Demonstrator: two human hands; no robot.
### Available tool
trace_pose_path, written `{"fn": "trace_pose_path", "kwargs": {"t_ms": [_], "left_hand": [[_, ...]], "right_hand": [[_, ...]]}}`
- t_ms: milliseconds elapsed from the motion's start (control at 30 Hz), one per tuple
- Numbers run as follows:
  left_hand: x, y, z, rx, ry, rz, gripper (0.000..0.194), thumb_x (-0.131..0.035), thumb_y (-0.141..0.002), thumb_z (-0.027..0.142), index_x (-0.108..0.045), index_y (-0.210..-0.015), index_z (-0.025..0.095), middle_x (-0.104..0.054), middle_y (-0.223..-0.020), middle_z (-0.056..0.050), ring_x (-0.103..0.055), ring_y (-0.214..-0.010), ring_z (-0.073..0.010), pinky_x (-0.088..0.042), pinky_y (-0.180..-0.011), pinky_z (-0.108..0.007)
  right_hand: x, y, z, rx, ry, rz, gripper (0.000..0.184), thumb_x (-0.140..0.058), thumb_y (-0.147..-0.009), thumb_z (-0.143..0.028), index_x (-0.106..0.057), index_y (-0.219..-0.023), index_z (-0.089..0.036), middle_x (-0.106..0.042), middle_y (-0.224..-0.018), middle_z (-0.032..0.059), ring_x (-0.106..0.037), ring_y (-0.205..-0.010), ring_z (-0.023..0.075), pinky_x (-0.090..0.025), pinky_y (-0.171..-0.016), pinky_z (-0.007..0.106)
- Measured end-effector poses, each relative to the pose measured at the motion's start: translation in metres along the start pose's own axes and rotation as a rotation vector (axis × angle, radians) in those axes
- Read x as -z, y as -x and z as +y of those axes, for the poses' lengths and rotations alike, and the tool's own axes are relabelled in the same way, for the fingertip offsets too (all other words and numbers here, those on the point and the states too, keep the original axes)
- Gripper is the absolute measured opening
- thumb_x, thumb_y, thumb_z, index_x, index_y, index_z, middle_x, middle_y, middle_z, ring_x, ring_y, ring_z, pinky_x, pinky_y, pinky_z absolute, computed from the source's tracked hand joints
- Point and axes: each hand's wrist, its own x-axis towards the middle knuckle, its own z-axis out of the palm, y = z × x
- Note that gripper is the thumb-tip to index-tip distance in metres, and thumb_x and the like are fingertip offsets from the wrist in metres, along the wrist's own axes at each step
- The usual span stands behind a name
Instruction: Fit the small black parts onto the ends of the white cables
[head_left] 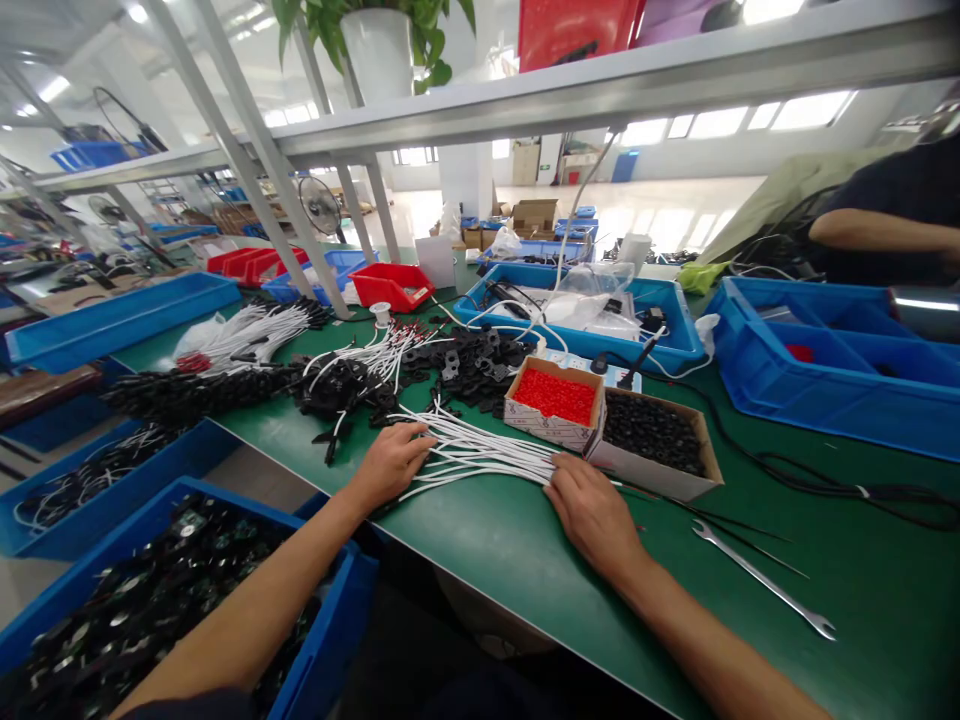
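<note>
A loose bundle of white cables (487, 448) lies spread across the green tabletop in front of me. At its left end my left hand (394, 462) is closed, thumb and fingers together on several cables. My right hand (592, 510) has its fingers curled over the right ends of the same bundle; the tips under it are hidden. Just behind the right hand stand a small carton of red parts (556, 393) and a longer carton of black parts (652, 432). Black plastic pieces (480, 360) are heaped beyond the cables.
An open-ended wrench (763, 578) lies at the right, near thin dark rods (739, 528). Blue bins (840, 370) stand along the back and right. A blue crate of black parts (172, 580) sits below the table's left edge. A metal shelf (600, 95) crosses overhead.
</note>
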Motion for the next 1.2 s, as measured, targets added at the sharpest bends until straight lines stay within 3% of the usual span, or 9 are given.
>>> {"fn": "trace_pose_path", "kwargs": {"t_ms": [167,367,467,600,767,833,933,1000,1200], "left_hand": [[0.004,-0.043,0.001,0.141,0.111,0.077,0.036,-0.049,-0.091,0.032,-0.061,-0.123,0.022,-0.061,-0.123,-0.008,-0.053,-0.116,-0.0207,-0.038,-0.103,-0.036],[-0.022,-0.149,-0.025,0.750,0.020,-0.105,0.044,-0.049,-0.088,0.052,-0.069,-0.094,0.013,-0.067,-0.105,-0.018,-0.060,-0.104,-0.0296,-0.044,-0.089,-0.038],[-0.041,-0.174,-0.036,0.840,0.029,-0.137,0.046,-0.063,-0.077,0.054,-0.069,-0.086,0.009,-0.067,-0.099,-0.023,-0.061,-0.100,-0.0344,-0.046,-0.082,-0.040],[-0.039,-0.179,-0.034,0.851,0.058,-0.053,0.031,-0.061,-0.080,0.044,-0.067,-0.088,0.015,-0.068,-0.098,-0.014,-0.063,-0.095,-0.0285,-0.046,-0.079,-0.035],[-0.017,-0.150,0.027,0.737,0.101,0.197,0.035,-0.038,-0.096,0.045,-0.058,-0.094,0.016,-0.065,-0.090,-0.006,-0.060,-0.085,-0.0150,-0.044,-0.082,-0.027],[-0.019,-0.124,0.075,0.511,0.245,0.325,0.031,-0.048,-0.093,0.046,-0.056,-0.083,0.018,-0.061,-0.076,-0.002,-0.056,-0.069,-0.0126,-0.044,-0.071,-0.026],[-0.035,-0.085,0.147,0.080,0.343,0.278,0.026,-0.051,-0.092,0.035,-0.054,-0.073,0.019,-0.058,-0.071,-0.003,-0.054,-0.068,-0.0137,-0.042,-0.065,-0.028],[-0.046,-0.071,0.178,-0.057,0.334,0.228,0.026,-0.048,-0.094,0.029,-0.052,-0.070,0.019,-0.058,-0.071,-0.005,-0.054,-0.071,-0.0156,-0.042,-0.067,-0.031],[-0.047,-0.070,0.173,-0.167,0.396,0.020,0.026,-0.059,-0.089,0.041,-0.061,-0.104,0.019,-0.062,-0.101,-0.008,-0.055,-0.097,-0.0215,-0.043,-0.084,-0.037]], "right_hand": [[0.015,0.010,-0.004,-0.055,0.047,-0.028,0.020,-0.047,-0.098,-0.024,-0.064,-0.089,-0.016,-0.063,-0.100,0.0095,-0.052,-0.094,0.0257,-0.039,-0.083,0.040],[0.011,0.011,-0.004,-0.115,-0.001,-0.042,0.021,-0.048,-0.098,-0.026,-0.065,-0.089,-0.017,-0.060,-0.094,0.0088,-0.049,-0.091,0.0238,-0.037,-0.083,0.037],[0.011,0.011,-0.003,-0.123,-0.025,-0.033,0.021,-0.047,-0.098,-0.026,-0.065,-0.090,-0.017,-0.060,-0.094,0.0083,-0.049,-0.092,0.0232,-0.037,-0.083,0.037],[0.012,0.012,-0.001,-0.136,-0.055,-0.019,0.020,-0.048,-0.098,-0.025,-0.065,-0.090,-0.018,-0.061,-0.094,0.0082,-0.050,-0.091,0.0231,-0.038,-0.082,0.037],[0.020,0.011,-0.004,-0.197,-0.287,0.124,0.015,-0.056,-0.093,-0.031,-0.059,-0.091,-0.017,-0.062,-0.092,0.0086,-0.054,-0.092,0.0235,-0.043,-0.083,0.037],[0.023,0.009,-0.009,-0.283,-0.509,0.210,0.019,-0.058,-0.092,-0.034,-0.055,-0.084,-0.017,-0.062,-0.095,0.0083,-0.058,-0.090,0.0209,-0.046,-0.080,0.034],[0.024,0.009,-0.014,-0.465,-0.814,0.249,0.021,-0.062,-0.089,-0.038,-0.052,-0.087,-0.019,-0.063,-0.107,0.0080,-0.061,-0.088,0.0183,-0.050,-0.075,0.030],[0.023,0.010,-0.012,-0.564,-0.927,0.250,0.024,-0.062,-0.088,-0.040,-0.050,-0.089,-0.019,-0.064,-0.100,0.0064,-0.062,-0.083,0.0177,-0.051,-0.073,0.030],[0.027,0.013,0.017,-0.710,-1.297,0.328,0.031,-0.065,-0.086,-0.042,-0.043,-0.090,-0.021,-0.067,-0.101,0.0045,-0.062,-0.070,0.0145,-0.050,-0.054,0.024]]}}
